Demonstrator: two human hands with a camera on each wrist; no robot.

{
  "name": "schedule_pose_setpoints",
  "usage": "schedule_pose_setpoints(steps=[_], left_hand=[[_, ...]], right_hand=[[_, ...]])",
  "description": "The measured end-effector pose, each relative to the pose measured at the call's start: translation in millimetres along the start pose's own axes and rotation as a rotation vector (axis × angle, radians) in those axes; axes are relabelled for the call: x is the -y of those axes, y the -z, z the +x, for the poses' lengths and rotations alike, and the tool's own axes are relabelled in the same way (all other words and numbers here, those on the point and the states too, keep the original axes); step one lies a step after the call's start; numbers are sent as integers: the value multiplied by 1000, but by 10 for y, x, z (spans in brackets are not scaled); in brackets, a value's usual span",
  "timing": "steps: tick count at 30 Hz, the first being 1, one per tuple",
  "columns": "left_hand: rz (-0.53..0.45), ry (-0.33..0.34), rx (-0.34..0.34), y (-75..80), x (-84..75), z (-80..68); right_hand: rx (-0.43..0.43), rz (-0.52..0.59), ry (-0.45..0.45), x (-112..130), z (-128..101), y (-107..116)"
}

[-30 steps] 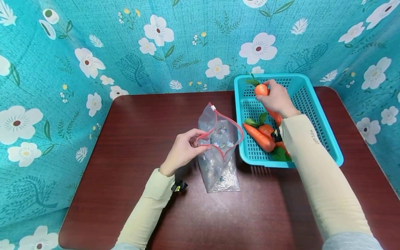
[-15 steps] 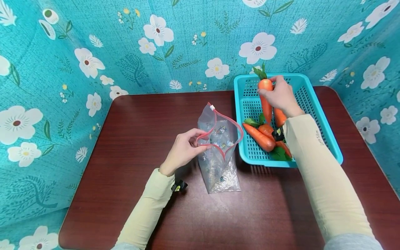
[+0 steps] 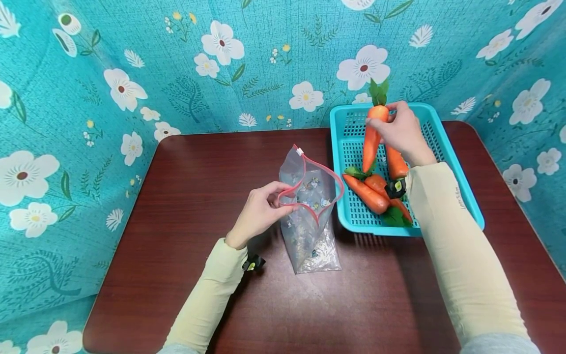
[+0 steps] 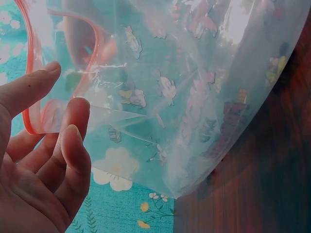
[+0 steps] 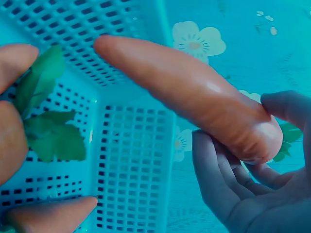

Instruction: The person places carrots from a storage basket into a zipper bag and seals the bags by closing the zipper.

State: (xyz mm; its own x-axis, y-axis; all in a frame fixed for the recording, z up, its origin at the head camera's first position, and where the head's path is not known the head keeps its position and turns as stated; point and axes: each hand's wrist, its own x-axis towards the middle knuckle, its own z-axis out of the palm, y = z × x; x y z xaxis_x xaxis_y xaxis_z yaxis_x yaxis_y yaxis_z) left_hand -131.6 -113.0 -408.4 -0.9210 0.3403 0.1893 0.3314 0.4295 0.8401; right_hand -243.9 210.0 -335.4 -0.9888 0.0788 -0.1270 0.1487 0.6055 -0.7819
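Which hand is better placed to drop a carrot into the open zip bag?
Right. The right hand already grips an orange carrot lifted above the turquoise plastic basket. The left hand pinches the pink-zippered rim of the clear plastic bag, holding it open.

Head overhead; wrist cameras close-up.

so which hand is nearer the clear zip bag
Left. The left hand pinches the clear zip bag at its red rim; the right hand holds a carrot over the basket.
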Motion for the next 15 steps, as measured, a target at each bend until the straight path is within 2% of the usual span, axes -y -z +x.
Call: schedule_pose_setpoints(steps=[10,15], left_hand=[[3,-12,-13,0,-1,5],[2,-18,-18,6,7,17]], right_hand=[[12,240,4,150,-105,47],[47,363,23,246,-191,65]])
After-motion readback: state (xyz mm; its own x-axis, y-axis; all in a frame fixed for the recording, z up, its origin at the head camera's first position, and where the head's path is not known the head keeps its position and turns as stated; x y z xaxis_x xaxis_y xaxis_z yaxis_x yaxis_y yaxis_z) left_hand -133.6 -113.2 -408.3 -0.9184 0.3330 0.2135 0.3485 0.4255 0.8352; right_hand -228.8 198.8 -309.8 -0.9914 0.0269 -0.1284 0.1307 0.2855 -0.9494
